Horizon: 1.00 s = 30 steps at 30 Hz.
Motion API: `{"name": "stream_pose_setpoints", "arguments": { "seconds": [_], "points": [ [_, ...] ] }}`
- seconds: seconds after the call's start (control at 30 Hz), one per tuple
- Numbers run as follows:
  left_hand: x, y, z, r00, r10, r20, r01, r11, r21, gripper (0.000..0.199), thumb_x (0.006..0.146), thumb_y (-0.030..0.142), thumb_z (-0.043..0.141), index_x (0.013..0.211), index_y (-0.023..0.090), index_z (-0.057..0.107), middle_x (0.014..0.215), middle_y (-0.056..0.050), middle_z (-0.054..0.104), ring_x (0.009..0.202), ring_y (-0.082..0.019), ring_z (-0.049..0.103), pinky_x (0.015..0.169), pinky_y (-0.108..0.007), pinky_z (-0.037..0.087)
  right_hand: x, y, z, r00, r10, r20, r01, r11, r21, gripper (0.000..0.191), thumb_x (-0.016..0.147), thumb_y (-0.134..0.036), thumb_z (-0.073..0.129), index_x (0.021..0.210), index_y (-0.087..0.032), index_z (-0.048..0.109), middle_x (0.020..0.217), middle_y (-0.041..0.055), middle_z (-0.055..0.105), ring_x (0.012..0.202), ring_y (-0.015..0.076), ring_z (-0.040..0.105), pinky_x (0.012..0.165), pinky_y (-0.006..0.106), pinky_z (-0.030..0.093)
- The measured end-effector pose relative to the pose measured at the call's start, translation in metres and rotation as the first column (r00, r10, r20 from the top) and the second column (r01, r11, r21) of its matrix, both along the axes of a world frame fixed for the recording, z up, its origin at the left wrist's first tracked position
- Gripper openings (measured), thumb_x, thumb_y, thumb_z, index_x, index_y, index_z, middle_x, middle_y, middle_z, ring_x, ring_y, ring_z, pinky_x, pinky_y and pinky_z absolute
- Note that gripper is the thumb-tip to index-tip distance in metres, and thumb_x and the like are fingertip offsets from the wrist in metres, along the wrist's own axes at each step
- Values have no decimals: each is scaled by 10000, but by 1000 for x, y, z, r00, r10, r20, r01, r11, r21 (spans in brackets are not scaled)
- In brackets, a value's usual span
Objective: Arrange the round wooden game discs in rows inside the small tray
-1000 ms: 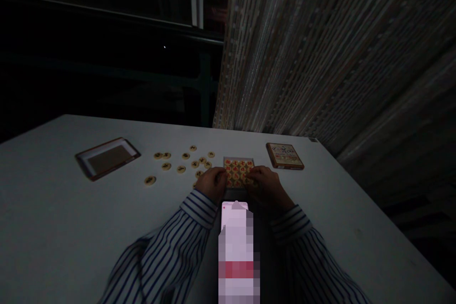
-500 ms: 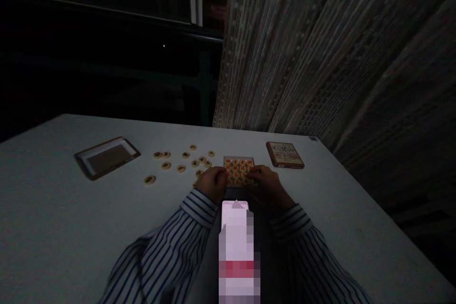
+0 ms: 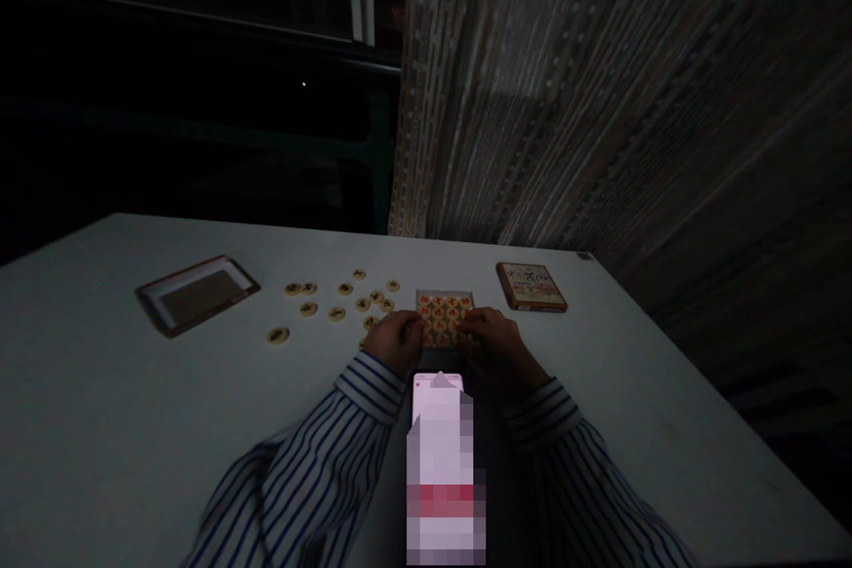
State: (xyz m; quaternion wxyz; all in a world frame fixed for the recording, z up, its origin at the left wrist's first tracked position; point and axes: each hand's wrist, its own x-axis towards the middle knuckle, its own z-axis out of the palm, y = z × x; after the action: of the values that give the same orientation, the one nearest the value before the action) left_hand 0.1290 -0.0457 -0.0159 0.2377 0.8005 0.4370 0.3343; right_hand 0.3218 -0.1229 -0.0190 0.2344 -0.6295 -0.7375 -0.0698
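Observation:
A small shallow tray [image 3: 445,294] is in front of me, filled with rows of round Chinese chess pieces [image 3: 439,314] marked in red. At its left edge is my left hand [image 3: 392,341], fingers curled and closed on the rim. My right hand [image 3: 500,344] reaches over the tray's right side, its thumb and fingers pinched together among the pieces; whatever is between the fingertips is too dark to make out. Left of the tray, several loose pieces with dark characters [image 3: 336,314] lie scattered, some partly behind my left hand.
A lit phone [image 3: 437,444], mostly blurred out, lies between my forearms. On the left of the white table [image 3: 166,426] rests an open box half [image 3: 200,295]. A flat printed box or lid [image 3: 532,287] lies at the right. A curtain [image 3: 532,106] hangs behind the far edge.
The view has shifted slightly. Both hands stay at the tray in nearly the same pose, and the loose pieces have not moved on the table.

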Motion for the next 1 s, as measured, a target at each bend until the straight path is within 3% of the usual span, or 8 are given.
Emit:
{"name": "stream_pose_setpoints", "arguments": {
  "seconds": [0.63, 1.0],
  "points": [
    [1, -3, -1, 1000, -8, -2, 8, 999, 46, 211, 784, 271, 471, 867, 189, 647, 858, -46, 680, 786, -162, 617, 753, -287, 487, -2, 0, 2, 1000, 0, 5, 0, 1000, -19, 220, 740, -287, 588, 948, -235, 638, 1000, 67, 585, 913, 200, 521, 764, 355, 394],
    [2, -5, -2, 999, 3, 39, -4, 999, 50, 196, 781, 257, 479, 858, 186, 645, 850, -43, 677, 775, -159, 621, 740, -276, 489, -2, 1, 4, 998, -10, -62, 14, 997, 73, 218, 758, -273, 561, 958, -206, 615, 970, 70, 594, 914, 201, 523, 777, 363, 402]
  ]
}}
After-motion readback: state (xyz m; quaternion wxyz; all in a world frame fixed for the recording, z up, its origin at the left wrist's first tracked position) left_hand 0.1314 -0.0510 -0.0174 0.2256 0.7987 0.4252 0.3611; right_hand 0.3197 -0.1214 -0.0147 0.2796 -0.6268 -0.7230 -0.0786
